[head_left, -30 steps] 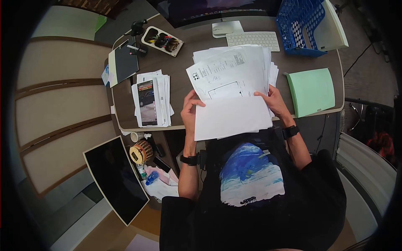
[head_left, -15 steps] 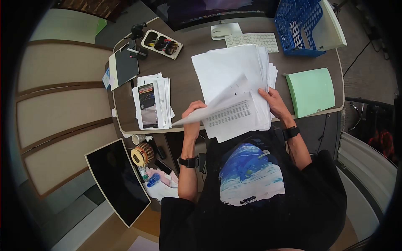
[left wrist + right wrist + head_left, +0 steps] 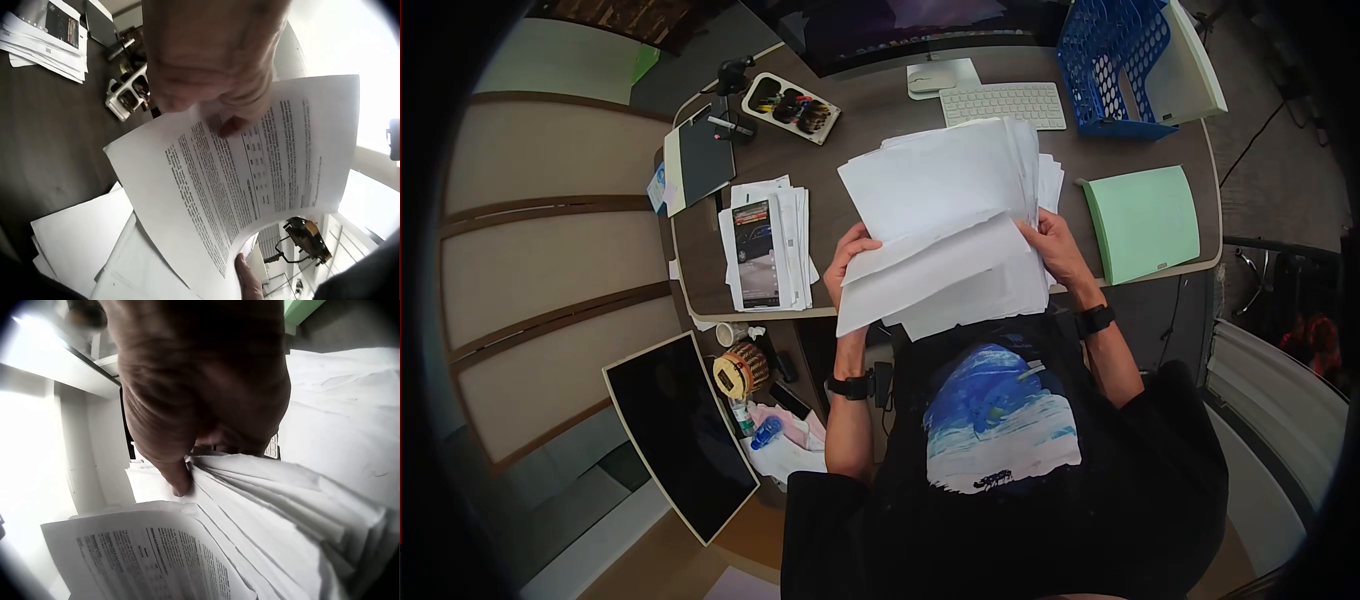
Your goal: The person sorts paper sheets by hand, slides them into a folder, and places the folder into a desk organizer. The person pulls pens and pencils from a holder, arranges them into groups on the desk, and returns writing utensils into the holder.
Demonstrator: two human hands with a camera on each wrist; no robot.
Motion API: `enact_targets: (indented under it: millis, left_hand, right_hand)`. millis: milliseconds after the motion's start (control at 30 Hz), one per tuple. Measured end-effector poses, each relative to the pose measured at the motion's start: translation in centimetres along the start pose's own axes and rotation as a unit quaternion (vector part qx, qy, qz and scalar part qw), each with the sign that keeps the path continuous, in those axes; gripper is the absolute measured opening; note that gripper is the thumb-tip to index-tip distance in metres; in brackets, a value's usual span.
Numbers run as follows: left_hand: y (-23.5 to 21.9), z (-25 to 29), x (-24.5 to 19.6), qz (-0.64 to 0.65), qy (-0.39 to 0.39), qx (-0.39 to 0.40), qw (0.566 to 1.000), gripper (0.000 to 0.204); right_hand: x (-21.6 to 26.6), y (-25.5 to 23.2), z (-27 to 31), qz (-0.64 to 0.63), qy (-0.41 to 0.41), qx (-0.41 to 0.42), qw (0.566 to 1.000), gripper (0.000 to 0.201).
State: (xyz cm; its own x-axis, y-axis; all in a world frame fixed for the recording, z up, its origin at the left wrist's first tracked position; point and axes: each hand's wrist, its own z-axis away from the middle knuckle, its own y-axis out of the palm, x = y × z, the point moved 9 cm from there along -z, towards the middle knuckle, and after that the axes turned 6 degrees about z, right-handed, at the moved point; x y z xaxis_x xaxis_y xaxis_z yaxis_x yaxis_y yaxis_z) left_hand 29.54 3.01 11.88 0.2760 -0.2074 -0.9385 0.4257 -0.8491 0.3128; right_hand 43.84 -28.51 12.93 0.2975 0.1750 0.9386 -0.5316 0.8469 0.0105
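My left hand (image 3: 850, 262) pinches the left edge of a sheet of paper (image 3: 880, 292), which curves up over the lower part of a thick paper stack (image 3: 945, 185). The left wrist view shows dense printed text on this printed sheet (image 3: 262, 169), with the thumb lying on the print. At the stack's right edge my right hand (image 3: 1058, 250) grips the bundle. In the right wrist view its thumb (image 3: 181, 481) presses on the layered pages (image 3: 275, 519), whose edges fan apart. The top page behind the curved sheet looks blank.
Another paper pile with a phone-screen picture (image 3: 755, 250) lies at left on the desk (image 3: 840, 180). A green folder (image 3: 1145, 222) sits at right, a blue file rack (image 3: 1115, 80) behind it. Beyond the stack are a keyboard (image 3: 1005, 105) and a pen tray (image 3: 792, 107).
The printed page with a diagram no longer shows; a blank page tops the stack. My left hand swung out with a turned sheet, then came back up and inward. The right hand kept its place.
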Motion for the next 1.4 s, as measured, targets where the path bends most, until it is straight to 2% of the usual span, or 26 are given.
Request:
enact_targets:
  millis: [133, 300, 367, 433, 533, 633, 700, 767, 833, 867, 933, 967, 1033, 1133, 1400]
  left_hand:
    - [1.1, 0.8, -1.1, -0.072, 0.025, -0.018, 0.997, 0.022]
    - [2.1, 1.5, -3.0, -0.127, 0.055, -0.067, 0.988, 0.026]
    - [2.1, 1.6, -3.4, -0.152, 0.07, -0.075, 0.983, 0.028]
    - [1.8, 1.9, -2.3, -0.115, 0.025, -0.066, 0.991, 0.026]
    - [1.9, 1.9, -2.0, -0.101, -0.001, -0.036, 0.994, 0.026]
    - [1.4, 2.3, -1.6, -0.093, -0.003, -0.063, 0.994, 0.025]
    - [0.3, 2.5, -0.8, -0.105, -0.013, -0.054, 0.993, 0.022]
    - [-0.2, 2.6, 0.4, -0.116, -0.022, -0.044, 0.992, 0.02]
    - [-1.3, 2.8, 1.2, -0.005, 0.01, -0.081, 0.997, 0.016]
    - [-0.2, 2.7, -0.2, 0.087, -0.024, -0.087, 0.992, 0.018]
    - [1.5, 2.6, -2.3, 0.023, -0.017, -0.048, 0.998, 0.017]
    - [0.8, 2.5, -1.8, 0.023, -0.017, -0.049, 0.998, 0.017]
    - [0.2, 2.1, -0.3, 0.013, -0.023, 0.021, 0.999, 0.009]
    - [1.1, 1.5, -1.5, -0.062, -0.022, -0.005, 0.998, 0.002]
    - [2.0, 1.2, -0.7, -0.051, -0.039, 0.005, 0.998, 0.007]
  right_hand:
    - [-1.5, -0.8, -0.6, 0.011, -0.011, 0.0, 1.0, 0.036]
    - [-1.0, -1.1, -0.8, 0.025, -0.065, -0.027, 0.997, 0.043]
    - [-1.0, -1.1, -0.9, 0.026, -0.061, -0.028, 0.997, 0.045]
    - [-1.3, -1.2, -0.8, 0.024, -0.058, -0.03, 0.998, 0.046]
    - [-1.1, -1.1, -0.8, 0.001, -0.063, -0.022, 0.998, 0.047]
    - [-0.4, -1.1, -0.4, 0.001, -0.065, -0.034, 0.997, 0.045]
    - [-1.5, -0.9, -0.3, 0.007, 0.012, -0.002, 1.0, 0.043]
    - [-2.0, -1.1, -0.2, -0.009, 0.023, 0.0, 1.0, 0.042]
    - [-2.5, -1.2, -0.3, -0.025, 0.033, 0.004, 0.999, 0.042]
    - [-2.4, -1.3, -0.3, -0.03, 0.026, 0.001, 0.999, 0.042]
    - [-2.2, -1.2, -0.3, -0.036, 0.022, -0.001, 0.999, 0.042]
    - [-1.8, -1.2, -0.3, -0.035, 0.014, -0.007, 0.999, 0.042]
    - [-1.5, -1.2, -0.2, -0.032, 0.008, -0.013, 0.999, 0.041]
    - [-1.3, -1.0, -0.4, -0.028, -0.006, -0.011, 1.0, 0.041]
    - [-1.6, -1.4, -0.5, -0.027, -0.023, -0.014, 0.999, 0.04]
